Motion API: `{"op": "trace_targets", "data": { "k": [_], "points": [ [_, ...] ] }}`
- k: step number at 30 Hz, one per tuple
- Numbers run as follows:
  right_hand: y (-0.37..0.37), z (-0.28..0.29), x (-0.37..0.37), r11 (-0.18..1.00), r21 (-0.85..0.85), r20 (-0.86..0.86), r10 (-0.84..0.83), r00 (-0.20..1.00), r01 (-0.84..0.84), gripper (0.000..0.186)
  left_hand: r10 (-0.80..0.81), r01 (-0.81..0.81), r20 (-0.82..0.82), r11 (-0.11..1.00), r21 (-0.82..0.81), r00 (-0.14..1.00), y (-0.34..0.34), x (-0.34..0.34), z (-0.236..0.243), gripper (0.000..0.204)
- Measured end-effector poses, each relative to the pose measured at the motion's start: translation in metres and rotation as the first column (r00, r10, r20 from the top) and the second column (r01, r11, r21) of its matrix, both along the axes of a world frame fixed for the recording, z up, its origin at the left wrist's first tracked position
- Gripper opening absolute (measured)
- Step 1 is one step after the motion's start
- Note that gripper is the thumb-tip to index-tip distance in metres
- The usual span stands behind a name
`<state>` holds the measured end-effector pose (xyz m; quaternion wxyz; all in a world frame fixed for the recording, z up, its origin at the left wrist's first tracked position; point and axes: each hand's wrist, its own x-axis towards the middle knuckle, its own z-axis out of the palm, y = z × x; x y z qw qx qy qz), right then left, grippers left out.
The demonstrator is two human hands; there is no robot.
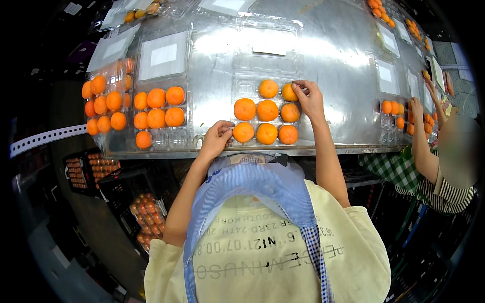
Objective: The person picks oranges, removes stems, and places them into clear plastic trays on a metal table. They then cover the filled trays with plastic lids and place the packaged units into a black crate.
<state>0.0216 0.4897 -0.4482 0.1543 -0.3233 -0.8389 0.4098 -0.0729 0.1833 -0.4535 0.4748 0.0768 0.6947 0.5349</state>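
In front of me an open clear plastic clamshell tray [246,85] holds several smooth, round orange fruits [267,110], which look like persimmons, set in rows. Its far left cell holds no fruit. The hinged lid [270,31] lies folded back beyond it, with a white label inside. At the far right corner, my right hand [309,98] has its thumb and fingers closed on an orange fruit [289,93] sitting in its cell. My left hand [217,139] pinches the tray's near left edge, its fingertips beside the front left fruit.
To my left stand a partly filled clamshell [177,135] and a fuller one [105,112]. Crates [113,182] of fruit sit below the metal table [343,101]. At the right, another person's hands [417,108] work over similar trays.
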Motion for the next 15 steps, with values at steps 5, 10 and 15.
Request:
{"op": "trace_targets", "data": {
  "k": [5, 10, 15],
  "points": [
    [-0.022, 0.022, 0.010, 1.000, 0.024, -0.076, 0.001, 0.997, 0.001, 0.027, 0.019, -0.019, 0.020, 1.000, 0.024, 1.000, 0.000, 0.001, -0.001, 0.019],
    [-0.062, 0.041, 0.032, 0.986, 0.077, -0.062, 0.155, 0.986, -0.150, 0.029, 0.018, -0.018, 0.020, 1.000, 0.023, 1.000, 0.000, -0.001, -0.003, 0.019],
    [-0.088, 0.047, 0.029, 0.926, 0.285, -0.030, 0.266, 0.964, -0.246, 0.037, 0.026, -0.026, 0.034, 1.000, 0.003, 0.999, 0.003, -0.002, 0.000, 0.020]
  ]
}}
